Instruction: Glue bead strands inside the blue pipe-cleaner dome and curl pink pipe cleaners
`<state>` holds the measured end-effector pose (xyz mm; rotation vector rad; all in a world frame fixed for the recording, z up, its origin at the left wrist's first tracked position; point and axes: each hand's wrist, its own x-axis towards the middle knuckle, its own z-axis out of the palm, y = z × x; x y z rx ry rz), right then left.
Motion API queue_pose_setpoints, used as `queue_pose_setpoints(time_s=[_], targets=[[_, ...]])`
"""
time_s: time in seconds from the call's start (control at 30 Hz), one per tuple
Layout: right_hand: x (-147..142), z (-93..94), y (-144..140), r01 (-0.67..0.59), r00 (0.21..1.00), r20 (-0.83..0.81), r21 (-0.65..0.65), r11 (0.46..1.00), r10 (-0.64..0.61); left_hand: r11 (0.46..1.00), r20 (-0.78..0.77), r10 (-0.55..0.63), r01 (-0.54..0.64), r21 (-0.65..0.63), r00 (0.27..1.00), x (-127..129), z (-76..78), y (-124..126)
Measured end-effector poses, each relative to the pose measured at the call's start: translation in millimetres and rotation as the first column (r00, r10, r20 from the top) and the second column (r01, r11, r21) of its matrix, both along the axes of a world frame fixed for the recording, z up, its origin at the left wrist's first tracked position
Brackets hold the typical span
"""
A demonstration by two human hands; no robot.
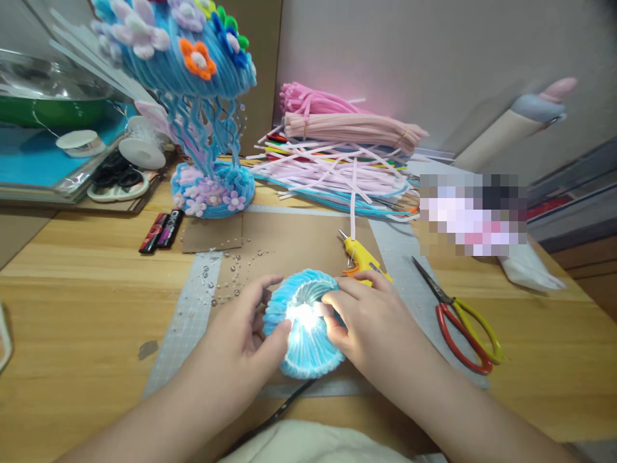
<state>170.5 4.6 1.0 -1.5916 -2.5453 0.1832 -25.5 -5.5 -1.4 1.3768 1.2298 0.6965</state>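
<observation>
Pipe-cleaner dome (pixel 308 350), a blue fuzzy shell with a bright light glowing at its centre, sits on the wooden surface (pixel 72 302) between both hands, its far rim just under the fingertips. Left hand (pixel 245 325) cups the near-left wall, fingers clamped on the ribbed side with the thumb lying across toward the glow. Right hand (pixel 366 318) closes on the opposite wall, fingers pinching a pale strip at the rim beside the light. Judging by its build, the dome looks light, soft and springy, with a nap that should grip rather than slip; squeezing hard would likely dent the ribs, so the outer walls seem the safest hold. Beyond the right fingers lie a yellow glue gun (pixel 364 260) and, further right, red-and-yellow scissors (pixel 463 321). Loose clear beads (pixel 226 273) are scattered just beyond the left fingers.
</observation>
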Motion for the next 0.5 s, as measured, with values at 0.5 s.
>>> queue_pose_setpoints(time_s=[0.5], targets=[[-5.0, 6.1, -3.7, 0.061, 0.994, 0.093, -0.039, 0.997, -0.057, 0.999, 0.009, -0.003, 0.003, -0.042, 1.0, 0.1, -1.9, -0.2]])
